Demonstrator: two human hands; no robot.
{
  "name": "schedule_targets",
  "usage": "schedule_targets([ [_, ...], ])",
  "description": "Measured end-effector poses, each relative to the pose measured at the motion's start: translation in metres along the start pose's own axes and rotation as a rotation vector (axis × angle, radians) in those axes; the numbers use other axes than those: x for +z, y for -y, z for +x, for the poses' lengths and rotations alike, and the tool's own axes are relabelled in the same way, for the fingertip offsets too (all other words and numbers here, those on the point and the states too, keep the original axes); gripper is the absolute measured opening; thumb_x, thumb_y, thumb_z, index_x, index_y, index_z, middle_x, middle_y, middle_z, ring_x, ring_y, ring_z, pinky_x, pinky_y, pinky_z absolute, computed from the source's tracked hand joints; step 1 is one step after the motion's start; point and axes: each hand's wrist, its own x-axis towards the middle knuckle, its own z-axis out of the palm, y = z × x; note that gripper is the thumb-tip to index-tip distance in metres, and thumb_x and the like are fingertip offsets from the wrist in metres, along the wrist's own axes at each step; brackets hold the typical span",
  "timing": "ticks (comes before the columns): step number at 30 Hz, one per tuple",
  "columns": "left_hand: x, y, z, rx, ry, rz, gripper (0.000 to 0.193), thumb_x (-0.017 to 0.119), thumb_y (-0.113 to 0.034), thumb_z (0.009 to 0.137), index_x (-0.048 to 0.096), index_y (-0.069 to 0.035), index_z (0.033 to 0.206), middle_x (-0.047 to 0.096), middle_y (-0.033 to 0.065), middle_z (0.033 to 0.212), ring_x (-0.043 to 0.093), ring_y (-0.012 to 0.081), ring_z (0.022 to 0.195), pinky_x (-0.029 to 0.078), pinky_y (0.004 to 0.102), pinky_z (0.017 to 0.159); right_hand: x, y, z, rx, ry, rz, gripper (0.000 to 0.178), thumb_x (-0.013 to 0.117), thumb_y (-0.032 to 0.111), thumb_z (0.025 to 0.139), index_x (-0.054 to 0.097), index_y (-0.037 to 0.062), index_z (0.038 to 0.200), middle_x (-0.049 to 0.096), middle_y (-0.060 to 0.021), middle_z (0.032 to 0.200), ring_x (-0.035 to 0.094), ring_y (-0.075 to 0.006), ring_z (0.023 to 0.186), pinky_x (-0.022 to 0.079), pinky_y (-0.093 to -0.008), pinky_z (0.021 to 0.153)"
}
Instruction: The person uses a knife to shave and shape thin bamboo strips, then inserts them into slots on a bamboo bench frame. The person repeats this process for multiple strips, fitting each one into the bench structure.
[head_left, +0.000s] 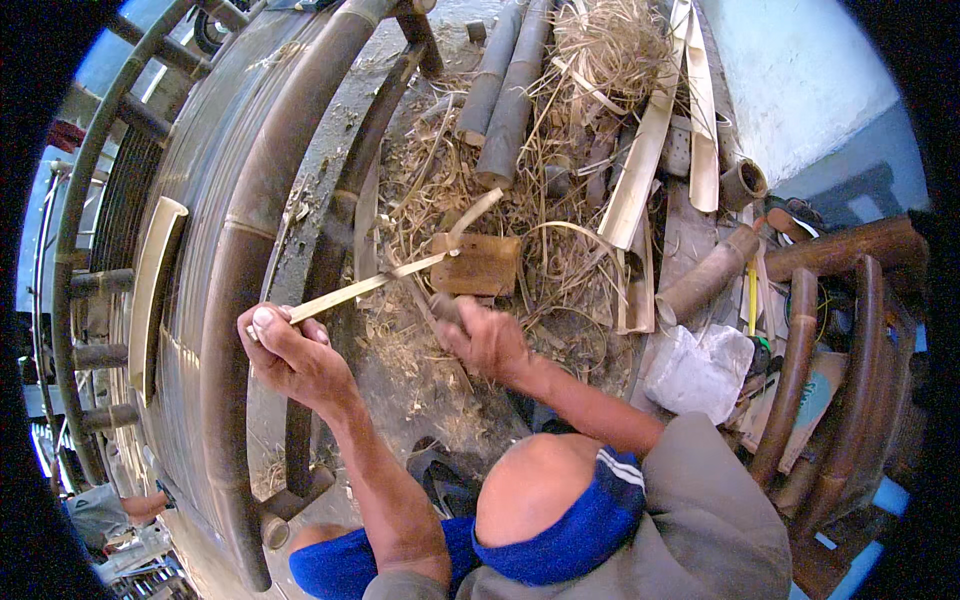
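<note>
In the head view, the person's left hand (292,355) is gripping the near end of a thin pale bamboo strip (370,285), fingers closed around it with the thumb pressing on top. The strip is running up and to the right from that hand, its far end resting on a small wooden block (483,265) that is sitting on the ground (330,140) among dry shavings (600,45). The right hand (487,340) is lying just below the block, closed around a dark handle (443,305) of a tool whose blade I cannot make out. A large curved bamboo frame (235,270) is standing beside the left hand, filling the left side of the ground. Toward the far edge, two grey bamboo poles (505,95) are lying side by side, with split bamboo slats (645,165) next to them. A white crumpled bag (697,370) is lying to the right of the right forearm, near a dark bamboo chair (830,330).
</note>
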Motion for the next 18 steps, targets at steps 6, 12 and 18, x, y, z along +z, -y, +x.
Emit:
schedule_targets([
  [6, -0.003, -0.003, -0.002, 0.014, -0.006, 0.027, 0.031, 0.043, -0.028, 0.105, 0.046, -0.008, 0.082, 0.045, 0.0009, 0.07, 0.039, 0.0072, 0.048, 0.03, 0.0235, 0.042, -0.007, -0.005, 0.005, 0.003, 0.016, 0.005, 0.046, 0.055, 0.047, 0.098, 0.059, 0.002, 0.107, 0.063, -0.0286, 0.074, 0.065, -0.0497, 0.075, 0.052, -0.055, 0.065],
  [12, -0.003, -0.002, -0.003, -0.01, -0.034, -0.013, 0.029, 0.043, -0.025, 0.104, 0.048, -0.007, 0.081, 0.046, 0.0014, 0.07, 0.039, 0.0077, 0.047, 0.031, 0.0232, 0.041, 0.004, -0.017, 0.007, 0.15, -0.182, -0.01, 0.048, 0.056, 0.05, 0.097, 0.052, 0.0029, 0.089, 0.063, -0.0263, 0.069, 0.064, -0.0495, 0.071, 0.05, -0.0568, 0.062],
  [18, -0.004, -0.001, 0.002, -0.008, -0.001, 0.024, 0.028, 0.044, -0.026, 0.105, 0.048, -0.008, 0.083, 0.045, 0.0003, 0.07, 0.04, 0.0072, 0.05, 0.031, 0.0229, 0.043, 0.003, -0.035, 0.013, 0.047, -0.021, -0.048, 0.045, 0.056, 0.048, 0.097, 0.057, 0.0031, 0.101, 0.065, -0.0281, 0.076, 0.066, -0.0484, 0.074, 0.052, -0.0545, 0.065],
])
